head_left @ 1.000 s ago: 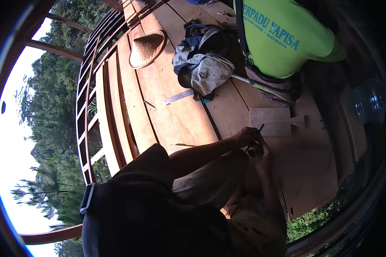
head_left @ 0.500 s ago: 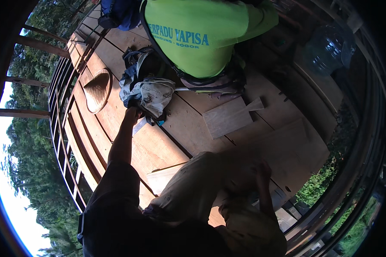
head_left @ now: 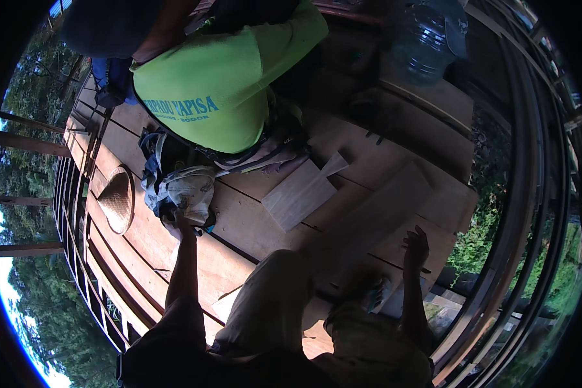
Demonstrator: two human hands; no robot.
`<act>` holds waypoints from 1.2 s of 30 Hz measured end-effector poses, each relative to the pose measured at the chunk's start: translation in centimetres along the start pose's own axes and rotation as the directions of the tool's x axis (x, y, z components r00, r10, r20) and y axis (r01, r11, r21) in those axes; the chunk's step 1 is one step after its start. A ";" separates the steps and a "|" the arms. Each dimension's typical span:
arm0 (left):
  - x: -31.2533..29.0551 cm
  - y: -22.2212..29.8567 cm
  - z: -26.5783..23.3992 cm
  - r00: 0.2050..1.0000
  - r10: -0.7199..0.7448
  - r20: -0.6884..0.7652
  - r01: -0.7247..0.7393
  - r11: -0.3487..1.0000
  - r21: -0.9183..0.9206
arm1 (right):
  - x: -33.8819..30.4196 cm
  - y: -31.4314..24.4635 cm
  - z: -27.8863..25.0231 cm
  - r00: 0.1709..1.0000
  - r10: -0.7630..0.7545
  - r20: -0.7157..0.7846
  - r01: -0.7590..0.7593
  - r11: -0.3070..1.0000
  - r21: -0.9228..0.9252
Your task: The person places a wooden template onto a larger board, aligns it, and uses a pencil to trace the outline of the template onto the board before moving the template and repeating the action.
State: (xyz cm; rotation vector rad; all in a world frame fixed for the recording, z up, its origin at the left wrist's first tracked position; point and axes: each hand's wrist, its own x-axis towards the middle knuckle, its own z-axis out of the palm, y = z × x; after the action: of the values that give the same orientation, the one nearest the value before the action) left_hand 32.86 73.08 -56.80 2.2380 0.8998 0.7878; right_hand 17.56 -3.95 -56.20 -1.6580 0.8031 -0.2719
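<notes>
My left hand (head_left: 173, 223) reaches to the near side of a crumpled pale and dark cloth bag (head_left: 189, 187) on the wooden floor. Its fingers are lost against the bag and glare, so I cannot make out a grip. My right hand (head_left: 416, 249) is raised beside my right knee, fingers apart and holding nothing. Between my hands, farther off, lies a flat wooden board with a short flared handle (head_left: 301, 194). A larger flat panel (head_left: 381, 207) lies in the shade nearer my right hand.
A person in a green shirt (head_left: 207, 97) sits just beyond the bag. A conical woven hat (head_left: 118, 200) lies at the left, near a railing (head_left: 71, 226). A large clear water bottle (head_left: 427, 42) stands far right. Gaps run between the floor planks (head_left: 239, 207).
The whole scene has shifted left in the picture as the view turned. My right hand has lifted away from my leg, its fingers spreading. My left hand stays at the bag.
</notes>
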 end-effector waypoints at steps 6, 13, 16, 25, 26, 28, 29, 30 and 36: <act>-26.0 23.8 0.5 0.485 0.264 0.834 -0.150 0.964 -0.218 | 10.5 -0.9 -0.7 0.914 -0.406 0.010 0.340 0.752 -0.565; -41.3 32.8 6.5 0.225 0.090 0.970 -0.515 0.856 0.041 | 16.2 -0.4 1.1 0.965 -0.240 0.103 0.223 0.553 -0.802; -41.8 32.3 7.8 0.319 0.067 0.946 -0.561 0.817 0.131 | 16.0 -2.4 -0.1 0.944 -0.314 0.101 0.265 0.540 -0.799; -38.2 29.4 9.9 0.181 -0.076 0.981 -0.449 0.881 0.151 | -2.3 -6.1 -4.5 0.994 0.040 0.098 0.010 0.886 -0.464; -37.0 29.3 10.2 0.162 -0.074 0.984 -0.404 0.905 0.135 | -5.0 -6.0 -4.9 0.990 0.109 0.093 -0.055 0.887 -0.459; -37.0 31.3 9.7 0.065 -0.099 0.993 -0.383 0.916 0.116 | -10.4 -5.2 -8.2 0.955 0.291 0.056 -0.233 0.855 -0.463; -37.3 32.2 8.6 0.019 -0.125 0.992 -0.373 0.920 0.123 | -13.0 -5.5 -10.0 0.931 0.359 0.064 -0.314 0.879 -0.359; -37.2 32.8 7.2 -0.021 -0.139 0.990 -0.435 0.893 0.117 | -15.2 -7.0 -11.1 0.889 0.451 0.083 -0.404 0.855 -0.325; -33.2 38.0 1.4 0.129 -0.131 0.983 -0.463 0.868 0.177 | -12.4 -20.8 -16.4 0.727 0.593 0.346 -0.545 0.805 -0.233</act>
State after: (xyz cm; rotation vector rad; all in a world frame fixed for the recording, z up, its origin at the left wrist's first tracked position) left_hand 29.03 25.35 -40.91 2.5148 0.0530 -1.0532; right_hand 6.30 -7.77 -29.46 -1.4140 0.9749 0.5546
